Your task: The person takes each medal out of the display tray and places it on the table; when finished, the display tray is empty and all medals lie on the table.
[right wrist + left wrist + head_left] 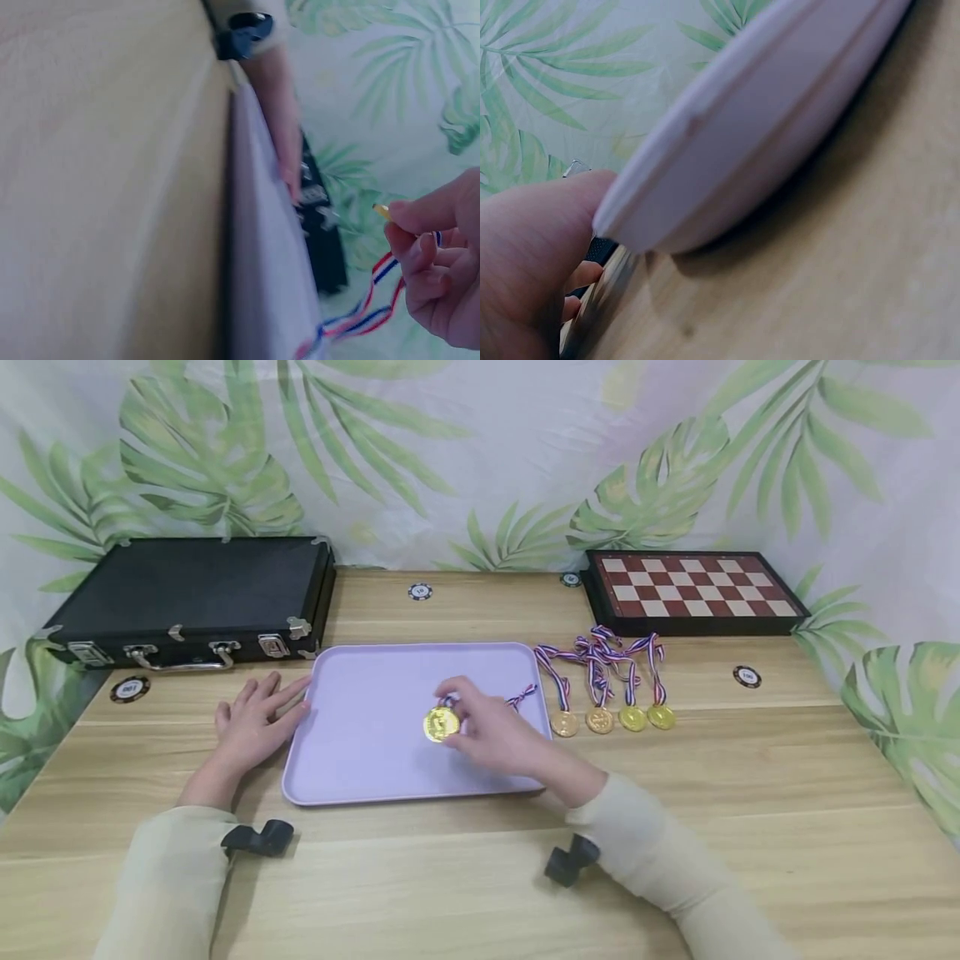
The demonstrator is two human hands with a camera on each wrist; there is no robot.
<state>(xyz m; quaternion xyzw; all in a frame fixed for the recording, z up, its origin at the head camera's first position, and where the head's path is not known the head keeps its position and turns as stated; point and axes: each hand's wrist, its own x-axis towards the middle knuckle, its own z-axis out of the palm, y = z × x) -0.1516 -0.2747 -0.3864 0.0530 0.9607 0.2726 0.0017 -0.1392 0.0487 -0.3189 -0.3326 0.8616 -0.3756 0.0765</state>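
Right hand point(498, 735) was over the lavender tray point(360, 760), fingers curled, pinching a gold medal point(441, 724) by its edge just above the tray's middle. The medal's red/white/blue ribbon point(521, 697) trailed off toward the tray's right rim. In the right wrist view the thumb and fingertips point(409, 217) were closed on a sliver of the gold edge, w/ the ribbon hanging below the hand down to the tray.

Left hand point(255, 722) lay flat on the counter point(750, 793) at the tray's left edge, fingers straight and spread, tips touching the rim; it gripped nothing. Left wrist view showed the tray's rim point(765, 127) up close w/ part of the hand beside it.

Four more gold medals point(611, 720) lay in a row on the counter just right of the tray, their striped ribbons bunched together behind them. Black case point(195, 593) w/ metal latches sat at back left, closed. Folded chessboard point(693, 587) sat at back right. Four poker chips were scattered on the counter: one front of the case at left point(129, 688), two near the back edge point(420, 592), and one right of the medals point(747, 676). Leaf-print cloth hung behind everything. Both arms wore pale sleeves w/ black wrist mounts.
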